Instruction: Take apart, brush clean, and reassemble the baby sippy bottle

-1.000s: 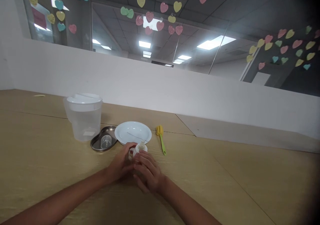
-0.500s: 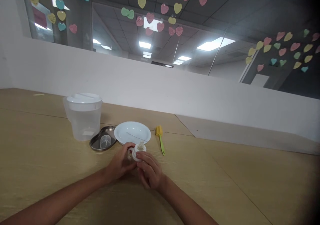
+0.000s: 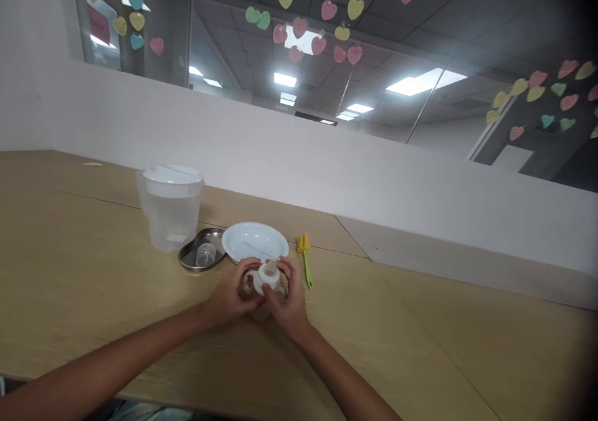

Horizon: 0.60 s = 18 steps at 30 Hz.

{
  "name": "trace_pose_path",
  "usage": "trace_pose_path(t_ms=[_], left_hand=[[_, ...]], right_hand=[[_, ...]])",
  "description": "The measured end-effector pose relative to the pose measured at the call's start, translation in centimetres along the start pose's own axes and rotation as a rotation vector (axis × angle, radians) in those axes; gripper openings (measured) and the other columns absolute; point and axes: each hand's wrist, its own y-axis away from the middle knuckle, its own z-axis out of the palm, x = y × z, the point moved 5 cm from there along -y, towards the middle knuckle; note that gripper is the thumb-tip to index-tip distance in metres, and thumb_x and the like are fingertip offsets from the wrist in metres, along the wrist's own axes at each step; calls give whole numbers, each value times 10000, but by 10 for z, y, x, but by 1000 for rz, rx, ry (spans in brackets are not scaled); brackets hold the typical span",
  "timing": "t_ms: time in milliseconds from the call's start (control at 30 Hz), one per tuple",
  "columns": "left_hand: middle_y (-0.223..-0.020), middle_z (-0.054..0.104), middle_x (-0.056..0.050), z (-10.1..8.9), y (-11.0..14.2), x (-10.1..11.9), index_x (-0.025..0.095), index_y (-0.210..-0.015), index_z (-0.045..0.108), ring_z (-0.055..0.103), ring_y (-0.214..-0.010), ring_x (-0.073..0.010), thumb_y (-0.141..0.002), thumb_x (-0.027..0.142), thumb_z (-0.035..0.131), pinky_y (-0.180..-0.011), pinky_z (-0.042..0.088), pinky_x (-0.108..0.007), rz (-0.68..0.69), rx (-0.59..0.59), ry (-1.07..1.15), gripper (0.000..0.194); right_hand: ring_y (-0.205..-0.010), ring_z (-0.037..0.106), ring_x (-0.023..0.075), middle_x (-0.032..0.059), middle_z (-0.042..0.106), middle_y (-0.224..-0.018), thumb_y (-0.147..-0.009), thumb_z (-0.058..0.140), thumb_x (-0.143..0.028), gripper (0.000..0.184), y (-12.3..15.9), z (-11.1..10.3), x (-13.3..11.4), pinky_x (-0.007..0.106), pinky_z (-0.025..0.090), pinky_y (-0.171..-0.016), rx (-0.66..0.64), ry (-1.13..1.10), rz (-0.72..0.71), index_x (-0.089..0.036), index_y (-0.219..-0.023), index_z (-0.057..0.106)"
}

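White bottle (image 3: 270, 279): between both hands, mid-table, just on the near side of the plate; roughly upright, pale nipple (image 3: 271, 267) up; whether its base touches the table, can't tell
Left hand (image 3: 232, 291): clamped on the bottle's left side, by the side handle (image 3: 249, 279); fingers arched over the far side, thumb low on the near side, palm facing right
Left forearm (image 3: 126, 354): comes in from near left, slants far and right, wrist fairly straight
Right hand (image 3: 290, 296): closed on the bottle's right side; thumb at the white collar, fingers bent around far right, palm facing left
Right forearm (image 3: 348, 374): comes in from near right, slants far and left
Plate (image 3: 255, 231): white, beyond the hands, thin strip (image 3: 256, 248) across it
Metal tray (image 3: 187, 261): kidney-shaped, left of plate, clear cap (image 3: 206, 255) in it
Pitcher (image 3: 172, 215): far left, translucent, lid on, upright
Brush (image 3: 305, 259): right of plate, lying flat, yellow head far, green handle near
Table (image 3: 397, 334): wood-look top under everything
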Motion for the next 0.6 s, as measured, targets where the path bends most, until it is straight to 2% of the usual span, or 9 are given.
trace_pose_path(t_ms=[167, 267, 400, 500, 600], left_hand=[[-1102, 572, -88, 1, 1, 0, 187, -1099, 461, 561, -1025, -223, -699, 271, 645, -883, 463, -351, -11, 14, -13, 447], [-1118, 560, -90, 1, 1, -5, 188, -1103, 438, 561, -1021, -218, -692, 301, 669, -881, 461, -348, -25, 18, -3, 484], [-1157, 559, -103, 3, -1, -8, 196, -1211, 371, 543, -1055, -227, -685, 314, 692, -903, 444, -366, -50, -62, 60, 628], [-1139, 591, -94, 3, -3, -6, 197, -1202, 432, 561, -1026, -237, -691, 335, 686, -881, 446, -369, -87, -109, 79, 587], [-1076, 615, -75, 2, -4, -4, 191, -1112, 504, 575, -978, -232, -664, 361, 704, -847, 451, -352, -110, -72, 65, 519]], right_hand=[[-941, 549, 191, 69, 552, -1017, -732, 639, -320, 490, -3, 2, 4, 354, 467, -850, 50, 5, 139, -199, -1152, 417], [-1002, 534, 203, 78, 549, -1074, -779, 594, -342, 420, -3, 1, 1, 363, 446, -885, -12, -8, 126, -201, -1144, 441], [-1082, 528, 210, 86, 551, -1161, -860, 486, -350, 362, 1, 1, 0, 362, 436, -911, -101, -147, 107, -213, -1190, 424], [-1031, 558, 207, 78, 577, -1103, -834, 536, -354, 367, 1, 0, 5, 360, 447, -887, -45, -172, 132, -220, -1159, 428], [-929, 584, 195, 49, 595, -968, -779, 611, -344, 435, 0, -1, 7, 366, 452, -858, 28, -147, 143, -224, -1145, 409]])
